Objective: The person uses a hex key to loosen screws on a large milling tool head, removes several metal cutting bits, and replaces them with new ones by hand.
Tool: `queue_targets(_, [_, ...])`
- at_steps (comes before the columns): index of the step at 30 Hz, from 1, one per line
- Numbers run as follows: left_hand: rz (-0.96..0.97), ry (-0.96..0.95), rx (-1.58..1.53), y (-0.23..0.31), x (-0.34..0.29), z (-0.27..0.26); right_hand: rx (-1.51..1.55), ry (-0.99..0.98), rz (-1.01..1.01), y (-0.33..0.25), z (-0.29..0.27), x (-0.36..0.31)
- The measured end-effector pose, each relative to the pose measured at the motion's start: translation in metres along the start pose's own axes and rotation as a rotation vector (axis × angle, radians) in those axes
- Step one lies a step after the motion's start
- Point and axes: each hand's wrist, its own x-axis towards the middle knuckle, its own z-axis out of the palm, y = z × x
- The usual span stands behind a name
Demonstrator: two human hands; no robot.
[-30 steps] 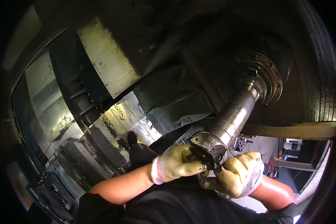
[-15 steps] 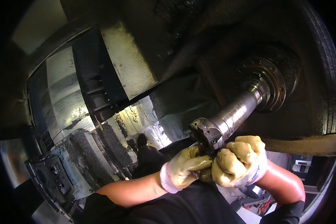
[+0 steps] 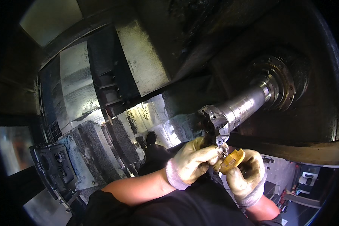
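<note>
Head view: steel spindle bar (image 3: 245, 105), smooth and cylindrical, long axis running from flange (image 3: 278, 84) at upper right down-left to the cutter head (image 3: 214, 118). Both gloved hands meet just under that head. Left hand (image 3: 194, 162) pinches a small dark part; right hand (image 3: 246, 175) clamped on a yellow-handled tool (image 3: 232, 160).

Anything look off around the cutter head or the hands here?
Nothing stands out. The cutter head sits square on the end of its shaft. Both gloved hands work just beneath it: the left hand pinches a small part at the head, and the right hand holds a yellow-handled tool. No visible damage or spill.
</note>
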Motion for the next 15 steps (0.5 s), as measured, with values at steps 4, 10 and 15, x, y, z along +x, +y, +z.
queue_targets(4, [0.089,0.119,0.228,-0.002,0.001,0.013,-0.777,0.025,-0.435,0.000,-0.002,0.013])
queue_targets(10, [0.278,-0.011,0.184,-0.015,0.003,0.007,-1.282,-0.025,-0.954,-0.016,-0.006,0.018])
queue_targets(15, [0.053,0.040,-0.129,-0.007,0.001,0.004,-0.739,0.175,-0.561,0.001,-0.021,0.001])
